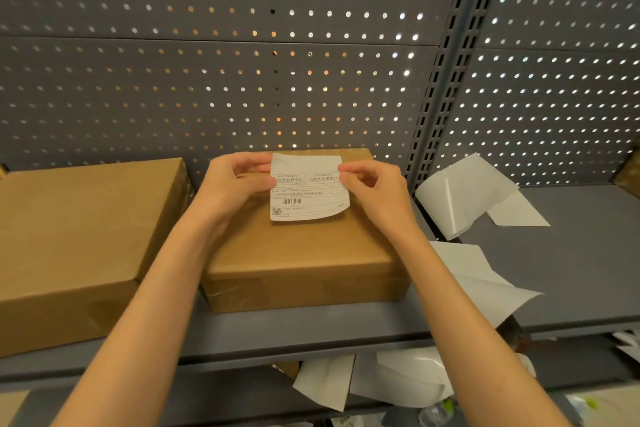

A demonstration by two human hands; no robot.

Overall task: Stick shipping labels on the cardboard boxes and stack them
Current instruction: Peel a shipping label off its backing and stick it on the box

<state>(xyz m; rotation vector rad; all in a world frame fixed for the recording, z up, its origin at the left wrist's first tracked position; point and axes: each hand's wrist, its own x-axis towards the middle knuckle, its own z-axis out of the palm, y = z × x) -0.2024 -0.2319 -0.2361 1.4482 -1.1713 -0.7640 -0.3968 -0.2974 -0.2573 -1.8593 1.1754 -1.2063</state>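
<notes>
A white shipping label with printed text, a barcode and a QR code hangs above a small brown cardboard box on the grey shelf. My left hand pinches the label's left edge. My right hand pinches its right edge. The label's lower right corner curls up. A larger brown cardboard box lies to the left on the same shelf, with no label visible on it.
Several white backing sheets lie on the grey shelf to the right, one hanging over the front edge. A perforated grey back panel rises behind. More white sheets and a bag sit on the lower shelf.
</notes>
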